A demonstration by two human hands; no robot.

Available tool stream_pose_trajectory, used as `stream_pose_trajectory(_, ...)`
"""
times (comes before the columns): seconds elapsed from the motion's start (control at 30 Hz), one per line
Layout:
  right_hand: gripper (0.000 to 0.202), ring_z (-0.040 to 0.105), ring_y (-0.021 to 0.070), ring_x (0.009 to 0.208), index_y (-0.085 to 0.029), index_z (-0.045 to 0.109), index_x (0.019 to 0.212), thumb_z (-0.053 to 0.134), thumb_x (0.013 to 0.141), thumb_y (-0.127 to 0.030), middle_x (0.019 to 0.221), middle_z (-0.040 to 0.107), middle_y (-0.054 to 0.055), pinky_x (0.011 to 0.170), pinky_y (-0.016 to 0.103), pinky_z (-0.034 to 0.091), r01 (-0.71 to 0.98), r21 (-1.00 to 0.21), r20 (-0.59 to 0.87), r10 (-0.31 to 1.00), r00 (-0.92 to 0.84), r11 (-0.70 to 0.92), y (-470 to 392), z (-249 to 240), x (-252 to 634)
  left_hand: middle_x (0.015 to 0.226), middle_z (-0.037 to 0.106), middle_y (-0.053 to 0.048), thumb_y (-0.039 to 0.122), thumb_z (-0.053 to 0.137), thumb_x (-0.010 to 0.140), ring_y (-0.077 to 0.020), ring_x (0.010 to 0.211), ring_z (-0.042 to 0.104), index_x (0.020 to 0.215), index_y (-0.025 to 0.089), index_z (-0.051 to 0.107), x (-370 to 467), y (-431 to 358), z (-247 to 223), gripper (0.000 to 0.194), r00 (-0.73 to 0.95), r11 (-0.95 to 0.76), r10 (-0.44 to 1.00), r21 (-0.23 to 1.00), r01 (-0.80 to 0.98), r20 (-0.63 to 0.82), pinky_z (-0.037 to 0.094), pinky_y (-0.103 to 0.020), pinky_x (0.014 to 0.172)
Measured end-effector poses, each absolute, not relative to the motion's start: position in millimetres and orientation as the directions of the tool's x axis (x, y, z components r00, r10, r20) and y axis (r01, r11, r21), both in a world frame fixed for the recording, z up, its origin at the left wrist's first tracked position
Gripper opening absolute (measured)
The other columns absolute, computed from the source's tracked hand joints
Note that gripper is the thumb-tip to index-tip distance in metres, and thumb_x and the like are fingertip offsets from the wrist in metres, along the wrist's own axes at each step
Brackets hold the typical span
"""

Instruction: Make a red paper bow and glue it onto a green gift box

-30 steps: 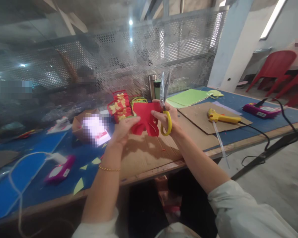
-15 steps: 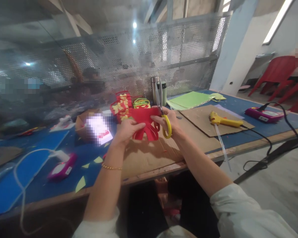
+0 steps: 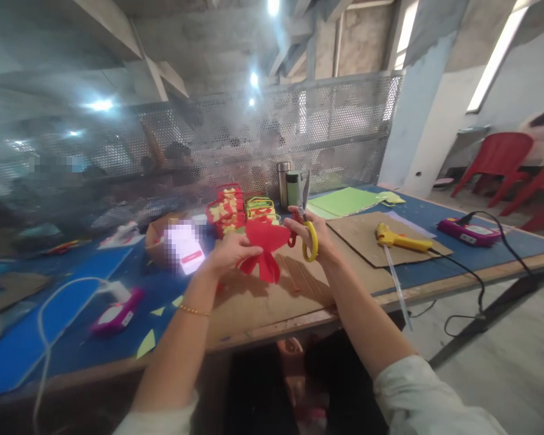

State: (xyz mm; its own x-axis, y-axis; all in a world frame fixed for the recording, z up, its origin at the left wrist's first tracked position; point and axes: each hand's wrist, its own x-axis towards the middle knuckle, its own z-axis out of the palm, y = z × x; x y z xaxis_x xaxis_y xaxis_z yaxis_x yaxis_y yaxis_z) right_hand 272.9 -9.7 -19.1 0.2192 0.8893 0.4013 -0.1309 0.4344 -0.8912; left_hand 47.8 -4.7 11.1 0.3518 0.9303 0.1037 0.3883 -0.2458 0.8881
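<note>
A red cut piece [image 3: 266, 237] with petal-like lobes is pinched by my left hand [image 3: 230, 254] at its left side, above a sheet of brown cardboard [image 3: 263, 308]. My right hand [image 3: 315, 234] is closed round scissors [image 3: 310, 241] with yellow and red handles, their blades pointing up and away from me. The scissors are just right of the red piece, and a small gap lies between that piece and my right hand. Behind my hands stand red items with yellow bows [image 3: 226, 208] and a green-and-red stack [image 3: 260, 208].
Two bottles [image 3: 294, 187] stand behind the scissors. Green sheets [image 3: 347, 201] lie at the back right, near a yellow glue gun [image 3: 405, 241] on cardboard. A lit phone [image 3: 185, 249] leans against a brown box [image 3: 156, 237]. Purple power boxes [image 3: 469, 232] and cables sit at both sides.
My right hand and the scissors have parted slightly from the red piece, which has tilted and turned in my left hand. The camera view has tipped upward.
</note>
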Motion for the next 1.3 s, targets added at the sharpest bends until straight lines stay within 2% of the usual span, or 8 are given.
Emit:
stream_pose_trajectory(0.1, 0.065, 0.062, 0.0158, 0.058, -0.015, 0.074, 0.109, 0.092, 0.058, -0.052, 0.069, 0.068, -0.001, 0.054, 0.030, 0.052, -0.123, -0.901, 0.413, 0.910, 0.044, 0.415, -16.5, -17.1, 278.6, 0.043, 0.041, 0.004, 0.035, 0.081, 0.068, -0.0077, 0.044, 0.031, 0.043, 0.019, 0.053, 42.2, -12.9, 26.4, 0.042, 0.476, -0.299, 0.880, 0.761, 0.575, -0.014, 0.018, -0.028, 0.048)
stream_pose_trajectory(0.2, 0.058, 0.062, 0.0149, 0.065, -0.014, 0.077, 0.106, 0.092, 0.059, -0.046, 0.073, 0.069, -0.001, 0.062, 0.029, 0.053, -0.122, -0.908, 0.413, 0.905, -0.104, 0.401, -20.9, -15.4, 280.8, 0.040, 0.037, 0.004, 0.036, 0.079, 0.071, -0.0076, 0.042, 0.028, 0.041, 0.020, 0.050, 40.8, -18.9, 36.9, 0.045, 0.513, -0.328, 0.854, 0.668, 0.667, -0.093, 0.014, -0.030, 0.047)
stream_pose_trajectory(0.43, 0.046, 0.053, 0.0125, 0.063, -0.017, 0.079, 0.099, 0.089, 0.060, -0.038, 0.069, 0.061, -0.004, 0.055, 0.024, 0.043, -0.012, -0.912, 0.395, 0.870, -0.297, 0.410, -23.1, -14.4, 275.0, 0.038, 0.038, 0.003, 0.038, 0.081, 0.067, -0.0088, 0.040, 0.028, 0.039, 0.022, 0.051, 46.7, -21.2, 36.9, 0.044, 0.545, -0.331, 0.830, 0.681, 0.653, -0.119, 0.014, -0.029, 0.047)
stream_pose_trajectory(0.73, 0.045, 0.048, 0.0094, 0.061, -0.014, 0.077, 0.096, 0.088, 0.059, -0.038, 0.069, 0.053, -0.006, 0.054, 0.021, 0.037, -0.024, -0.924, 0.372, 0.878, -0.301, 0.383, -25.0, -15.3, 271.3, 0.037, 0.042, 0.002, 0.041, 0.087, 0.064, -0.0079, 0.038, 0.029, 0.038, 0.021, 0.053, 42.8, -17.9, 36.7, 0.047, 0.565, -0.293, 0.810, 0.728, 0.620, -0.156, 0.014, -0.026, 0.045)
stream_pose_trajectory(0.9, 0.046, 0.046, 0.0092, 0.059, -0.013, 0.076, 0.097, 0.088, 0.061, -0.040, 0.068, 0.051, -0.006, 0.053, 0.022, 0.036, 0.006, -0.921, 0.371, 0.883, -0.288, 0.389, -27.7, -14.8, 270.5, 0.041, 0.041, 0.001, 0.044, 0.083, 0.067, -0.0086, 0.041, 0.029, 0.041, 0.021, 0.057, 39.9, -15.0, 34.8, 0.044, 0.609, -0.347, 0.779, 0.709, 0.614, -0.146, 0.015, -0.028, 0.047)
stream_pose_trajectory(1.03, 0.046, 0.047, 0.0109, 0.059, -0.015, 0.076, 0.101, 0.086, 0.065, -0.042, 0.069, 0.055, -0.004, 0.053, 0.024, 0.039, 0.003, -0.908, 0.401, 0.869, -0.291, 0.420, -29.8, -13.6, 270.7, 0.041, 0.036, 0.003, 0.039, 0.087, 0.062, -0.0082, 0.041, 0.025, 0.038, 0.022, 0.051, 41.5, -14.0, 41.0, 0.046, 0.629, -0.371, 0.757, 0.677, 0.636, -0.176, 0.011, -0.029, 0.047)
stream_pose_trajectory(1.2, 0.042, 0.047, 0.0113, 0.058, -0.017, 0.078, 0.102, 0.084, 0.067, -0.038, 0.066, 0.052, -0.005, 0.053, 0.023, 0.040, 0.018, -0.872, 0.438, 0.796, -0.418, 0.489, -34.6, -13.4, 271.1, 0.041, 0.041, 0.002, 0.027, 0.092, 0.052, -0.0098, 0.042, 0.028, 0.035, 0.022, 0.052, 51.9, -9.5, 55.6, 0.043, 0.672, -0.386, 0.698, 0.660, 0.645, -0.247, 0.013, -0.030, 0.045)
stream_pose_trajectory(1.3, 0.043, 0.049, 0.0118, 0.056, -0.018, 0.078, 0.105, 0.082, 0.069, -0.041, 0.062, 0.053, -0.005, 0.051, 0.023, 0.041, 0.019, -0.871, 0.441, 0.797, -0.413, 0.491, -36.6, -15.3, 269.1, 0.040, 0.041, 0.002, 0.024, 0.091, 0.050, -0.0106, 0.041, 0.029, 0.035, 0.023, 0.051, 56.3, -3.7, 64.5, 0.043, 0.671, -0.389, 0.680, 0.630, 0.672, -0.296, 0.015, -0.030, 0.045)
